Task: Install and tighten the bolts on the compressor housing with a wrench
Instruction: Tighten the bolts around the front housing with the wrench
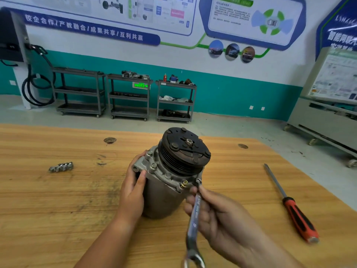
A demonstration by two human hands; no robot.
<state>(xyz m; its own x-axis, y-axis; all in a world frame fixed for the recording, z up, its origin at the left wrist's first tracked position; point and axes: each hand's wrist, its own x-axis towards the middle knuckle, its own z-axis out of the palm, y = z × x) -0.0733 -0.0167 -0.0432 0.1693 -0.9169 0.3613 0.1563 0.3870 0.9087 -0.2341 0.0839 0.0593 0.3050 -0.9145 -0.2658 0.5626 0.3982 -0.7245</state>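
While my left hand [133, 190] wraps its fingers round the compressor housing [160, 198], upright mid-table, my right hand [222, 219] grips the wrench [195, 215], its far end on a flange bolt [198, 180]. Seated crooked, it could slip and round the head. Rightward there is swing room; the screwdriver [297, 213] lies well apart.

A person's left hand [133, 192] grips a grey cast-metal compressor housing [162, 198] with a black grooved pulley, upright on a scuffed wooden workbench [58, 209]. The right hand [218, 215] holds a silver combination wrench [194, 219] on a flange bolt [198, 180]. A red-and-black-handled screwdriver [293, 209] lies well to the right, small silver metal parts [61, 167] to the left.
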